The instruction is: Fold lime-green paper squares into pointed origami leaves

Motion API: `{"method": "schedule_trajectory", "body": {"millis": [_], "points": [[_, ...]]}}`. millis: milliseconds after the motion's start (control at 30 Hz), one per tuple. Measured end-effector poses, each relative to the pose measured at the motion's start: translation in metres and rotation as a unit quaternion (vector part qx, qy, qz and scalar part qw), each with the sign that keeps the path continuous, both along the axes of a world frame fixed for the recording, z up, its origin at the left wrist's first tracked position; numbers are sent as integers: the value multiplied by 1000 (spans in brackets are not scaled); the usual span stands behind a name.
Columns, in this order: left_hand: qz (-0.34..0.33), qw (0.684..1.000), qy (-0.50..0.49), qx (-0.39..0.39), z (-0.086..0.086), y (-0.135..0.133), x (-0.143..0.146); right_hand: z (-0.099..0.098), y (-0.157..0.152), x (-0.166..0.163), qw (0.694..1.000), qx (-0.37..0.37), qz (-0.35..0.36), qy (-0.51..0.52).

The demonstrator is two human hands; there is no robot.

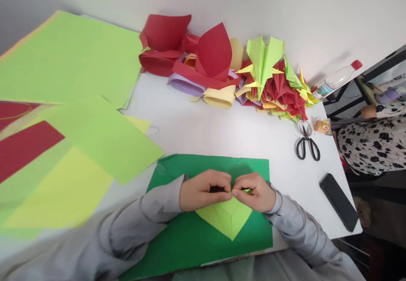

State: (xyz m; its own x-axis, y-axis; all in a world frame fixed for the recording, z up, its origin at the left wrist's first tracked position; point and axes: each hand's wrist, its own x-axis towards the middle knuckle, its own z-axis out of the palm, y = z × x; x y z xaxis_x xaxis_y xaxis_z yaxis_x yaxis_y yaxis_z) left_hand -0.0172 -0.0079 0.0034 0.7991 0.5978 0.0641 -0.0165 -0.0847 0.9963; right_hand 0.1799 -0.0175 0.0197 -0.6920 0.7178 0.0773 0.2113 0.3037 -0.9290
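My left hand (203,191) and my right hand (253,192) meet at the middle of the table, fingers curled and pinching the top edge of a folded light-green paper (226,219). The paper's pointed end faces me. It lies on a dark green sheet (190,238) spread on the white table (215,128). Both sleeves are grey.
Large light-green, yellow and red sheets (79,145) cover the left side. A pile of folded paper planes and curled scraps (253,78) lies at the back. Black scissors (306,141), a black phone (338,202), a plastic bottle (336,79) and another person in a flowered garment (371,141) are to the right.
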Motion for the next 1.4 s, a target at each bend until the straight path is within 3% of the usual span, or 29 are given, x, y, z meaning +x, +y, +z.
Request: {"method": "schedule_trajectory", "body": {"millis": [200,567,833,1400], "points": [[-8,999,-17,-45,1,3,-1,1,4,6,998,-65,21,-12],[-8,1000,-2,21,2,-1,1,-1,3,4,994,-98,47,12],[4,1000,-11,8,6,0,0,-3,4,8,982,-186,31,16],[22,1000,-8,3,2,-7,9,-5,1,-2,993,-99,49,-29]]}}
